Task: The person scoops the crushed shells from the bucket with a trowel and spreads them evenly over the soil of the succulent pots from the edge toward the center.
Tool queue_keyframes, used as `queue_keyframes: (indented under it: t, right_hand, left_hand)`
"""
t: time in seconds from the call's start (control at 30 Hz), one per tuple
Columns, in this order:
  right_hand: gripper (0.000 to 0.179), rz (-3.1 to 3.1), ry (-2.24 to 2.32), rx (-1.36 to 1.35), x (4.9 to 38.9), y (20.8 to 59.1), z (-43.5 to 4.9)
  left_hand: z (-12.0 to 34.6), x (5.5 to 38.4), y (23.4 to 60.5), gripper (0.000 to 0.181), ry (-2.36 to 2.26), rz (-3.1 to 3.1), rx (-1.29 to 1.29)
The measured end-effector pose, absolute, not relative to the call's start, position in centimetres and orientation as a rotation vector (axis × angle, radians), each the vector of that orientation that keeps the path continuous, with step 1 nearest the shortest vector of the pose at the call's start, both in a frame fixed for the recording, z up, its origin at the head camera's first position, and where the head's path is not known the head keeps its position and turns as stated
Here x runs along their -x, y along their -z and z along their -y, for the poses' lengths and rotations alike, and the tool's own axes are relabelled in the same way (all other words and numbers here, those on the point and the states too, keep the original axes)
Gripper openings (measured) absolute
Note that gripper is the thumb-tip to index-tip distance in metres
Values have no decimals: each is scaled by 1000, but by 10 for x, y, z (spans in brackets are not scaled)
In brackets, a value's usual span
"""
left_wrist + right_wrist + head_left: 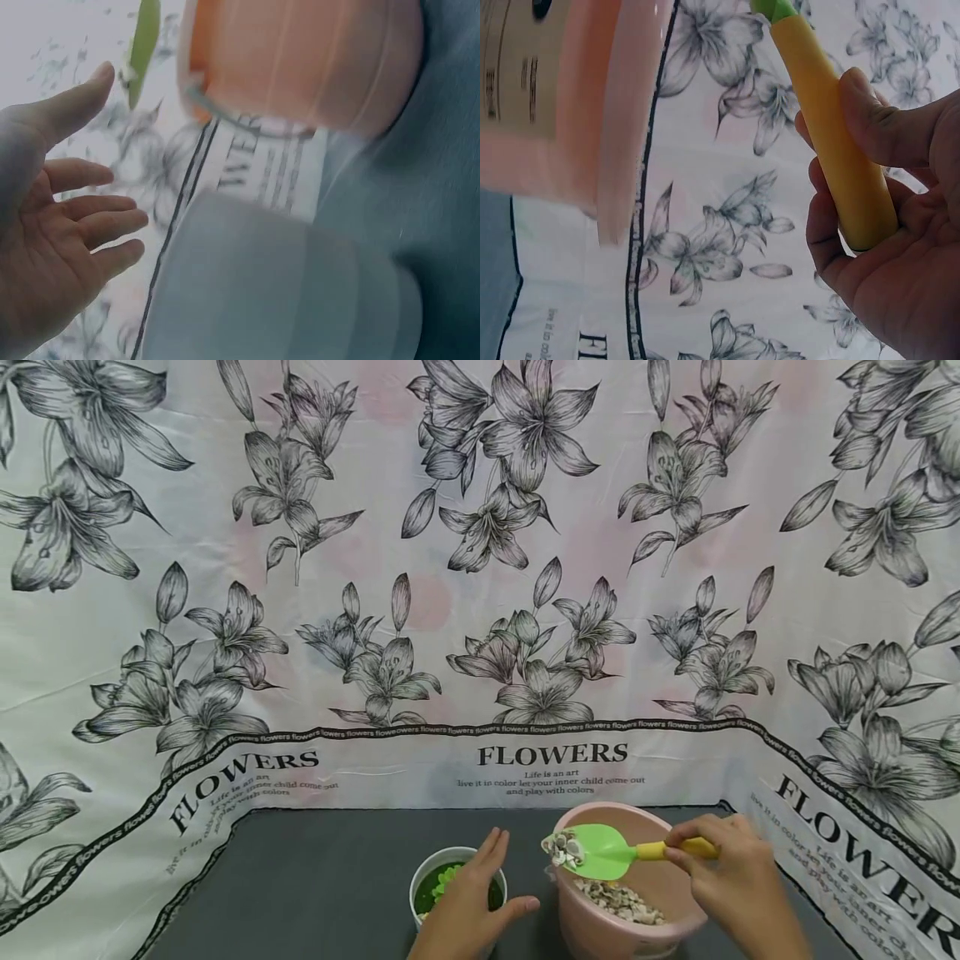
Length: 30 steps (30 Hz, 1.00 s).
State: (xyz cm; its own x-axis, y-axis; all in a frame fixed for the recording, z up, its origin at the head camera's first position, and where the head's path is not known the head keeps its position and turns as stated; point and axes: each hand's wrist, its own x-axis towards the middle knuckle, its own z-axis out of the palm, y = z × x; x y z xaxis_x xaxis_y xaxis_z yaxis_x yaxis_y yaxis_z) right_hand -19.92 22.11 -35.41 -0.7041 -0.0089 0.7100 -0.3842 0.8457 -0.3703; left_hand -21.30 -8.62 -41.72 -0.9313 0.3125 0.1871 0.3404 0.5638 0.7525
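Note:
My right hand (738, 868) grips the yellow handle (832, 135) of a toy shovel with a green blade (606, 852). Small pale stones (564, 849) lie heaped at the blade's tip, over the left rim of a pink bucket (581, 927). More stones (622, 902) cover the bucket's bottom. My left hand (472, 902) is held with straight fingers above a white pot (415, 893), partly hiding it. Inside the pot shows a small green plant (447, 878) on a dark green surface. In the left wrist view the left palm and fingers (105, 225) hold nothing.
The pot and bucket stand side by side on a dark grey table (322, 877). Behind and along the sides hangs a white cloth (405, 768) printed with flowers and lettering. A thin handle (225, 116) hangs against the pink bucket.

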Motion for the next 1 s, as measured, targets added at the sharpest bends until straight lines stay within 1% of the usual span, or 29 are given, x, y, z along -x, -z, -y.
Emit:
queue_keyframes:
  t: [0.17,0.27,0.43,0.53,0.63,0.7,0.73,0.83,0.93,1.0]
  right_hand:
    - [29,2256,-686,-318,204,354,-200]
    - [28,2248,-723,-353,206,356,-186]
    - [28,2252,-784,-399,210,359,-164]
    - [31,2220,-801,-430,213,362,-150]
    - [34,2180,-785,-469,215,365,-138]
    - [36,2157,-774,-494,217,368,-130]
    - [36,2170,-773,-492,218,368,-125]
    - [35,2183,-766,-514,218,371,-114]
    - [33,2220,-773,-533,217,373,-104]
    - [32,2217,-777,-575,218,377,-97]
  left_hand:
    - [110,206,409,94,1276,2740,512]
    - [127,205,411,97,1275,2731,479]
    - [153,200,421,111,1323,2724,409]
    - [165,200,429,126,1354,2731,355]
    - [177,204,441,146,1352,2779,302]
    - [187,214,459,157,1337,2825,277]
    - [191,217,464,160,1340,2850,278]
    - [196,224,476,162,1346,2884,310]
    - [199,233,490,159,1370,2853,393]
    - [205,248,515,159,1375,2807,467]
